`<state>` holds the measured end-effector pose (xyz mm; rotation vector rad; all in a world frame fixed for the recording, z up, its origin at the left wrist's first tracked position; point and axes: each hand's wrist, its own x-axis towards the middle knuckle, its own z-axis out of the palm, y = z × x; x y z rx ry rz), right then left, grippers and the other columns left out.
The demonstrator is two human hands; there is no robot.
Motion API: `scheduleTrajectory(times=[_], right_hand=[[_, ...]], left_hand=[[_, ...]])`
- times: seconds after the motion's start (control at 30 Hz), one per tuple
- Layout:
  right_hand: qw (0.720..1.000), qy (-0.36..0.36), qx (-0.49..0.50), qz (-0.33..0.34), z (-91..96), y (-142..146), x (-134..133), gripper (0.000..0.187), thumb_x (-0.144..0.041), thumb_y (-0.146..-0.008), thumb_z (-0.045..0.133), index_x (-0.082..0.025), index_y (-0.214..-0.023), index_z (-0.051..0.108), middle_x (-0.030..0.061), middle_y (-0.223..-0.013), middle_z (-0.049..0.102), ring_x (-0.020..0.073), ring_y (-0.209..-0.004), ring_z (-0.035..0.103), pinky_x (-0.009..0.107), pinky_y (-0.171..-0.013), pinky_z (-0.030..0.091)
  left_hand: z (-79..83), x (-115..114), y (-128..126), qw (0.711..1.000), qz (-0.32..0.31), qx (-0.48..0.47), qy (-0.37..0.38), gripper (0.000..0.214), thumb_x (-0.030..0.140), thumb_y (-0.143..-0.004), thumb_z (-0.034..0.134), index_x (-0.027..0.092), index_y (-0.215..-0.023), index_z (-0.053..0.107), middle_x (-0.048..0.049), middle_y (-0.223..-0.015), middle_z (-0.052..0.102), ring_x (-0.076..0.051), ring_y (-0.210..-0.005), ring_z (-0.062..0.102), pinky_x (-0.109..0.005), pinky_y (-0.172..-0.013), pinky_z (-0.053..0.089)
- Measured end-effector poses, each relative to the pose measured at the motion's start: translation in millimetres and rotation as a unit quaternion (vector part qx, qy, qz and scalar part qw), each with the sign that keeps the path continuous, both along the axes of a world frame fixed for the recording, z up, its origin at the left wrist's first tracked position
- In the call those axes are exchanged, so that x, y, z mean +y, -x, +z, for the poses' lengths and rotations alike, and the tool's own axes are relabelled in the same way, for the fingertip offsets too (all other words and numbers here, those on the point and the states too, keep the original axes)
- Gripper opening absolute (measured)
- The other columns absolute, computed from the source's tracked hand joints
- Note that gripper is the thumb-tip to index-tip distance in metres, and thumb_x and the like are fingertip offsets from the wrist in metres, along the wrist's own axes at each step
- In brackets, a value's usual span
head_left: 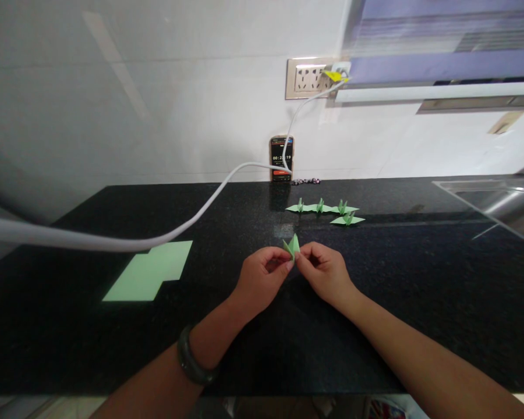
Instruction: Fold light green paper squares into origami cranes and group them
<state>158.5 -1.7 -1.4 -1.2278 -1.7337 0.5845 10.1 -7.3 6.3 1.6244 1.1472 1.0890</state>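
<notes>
Two bare hands meet over the middle of a black speckled stone countertop (375, 302) in the head view, both pinching one small folded green paper figure (292, 246). The left hand (262, 279) is curled nearly closed, thumb and forefinger nipping the figure's lower left edge; a dark band (192, 358) sits on that wrist. The right hand (325, 273) is likewise curled, its fingertips gripping the figure's lower right edge, so the paper stands between the two hands with its points up, just above the counter.

Beyond the hands, nearer the wall, four finished green paper cranes (327, 210) lie on the counter, three in a row and one just in front of the right end. To the left, well apart from the hands, flat sheets of pale green paper (152, 270) lie overlapping. A phone with a lit timer screen (282, 158) leans upright against the white wall, a white cable (192, 218) running from the wall socket (308, 78) across the view. A steel sink (498, 201) shows at the far right.
</notes>
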Motion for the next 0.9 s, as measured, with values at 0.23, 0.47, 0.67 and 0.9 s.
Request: scheduleTrajectory(times=[0.23,0.47,0.67,0.9], right_hand=[[0.997,-0.034,-0.060,0.032,7.3,-3,-1,0.013,-0.022,-0.077,0.049,-0.016,-0.066,0.055,-0.0005,-0.057,0.052,0.0098,-0.053,0.047,0.021,-0.052,0.035],[0.989,-0.039,-0.077,0.120,13.3,-9,2,0.014,-0.020,-0.081,0.044,-0.017,-0.075,0.055,0.0011,-0.066,0.052,0.0114,-0.063,0.049,0.023,-0.059,0.037],[0.991,0.030,0.007,0.131,8.2,-10,5,0.010,-0.026,-0.081,0.047,-0.018,-0.084,0.053,0.0009,-0.070,0.052,0.0115,-0.064,0.048,0.024,-0.059,0.040],[0.985,0.061,0.024,0.159,6.1,-11,8,0.020,-0.027,-0.080,0.048,-0.020,-0.097,0.057,0.0038,-0.085,0.057,0.0135,-0.072,0.053,0.027,-0.063,0.043]], left_hand=[[1.0,2,3,0.995,0.019,0.079,-0.057,0.017,0.023,-0.069,0.058,0.015,-0.084,0.060,-0.0052,-0.085,0.061,-0.014,-0.076,0.058,-0.026,-0.069,0.049],[4.1,5,8,0.994,0.003,0.092,-0.060,0.017,0.024,-0.075,0.051,0.015,-0.084,0.062,-0.0049,-0.080,0.062,-0.015,-0.072,0.057,-0.027,-0.068,0.046],[10.5,12,13,0.994,-0.096,-0.052,0.022,0.011,0.020,-0.073,0.054,0.012,-0.072,0.062,-0.0078,-0.096,0.062,-0.017,-0.088,0.057,-0.029,-0.080,0.042],[9.6,12,11,0.991,-0.099,-0.082,0.038,0.009,0.017,-0.072,0.055,0.012,-0.071,0.062,-0.0063,-0.087,0.065,-0.016,-0.081,0.058,-0.030,-0.077,0.044]])
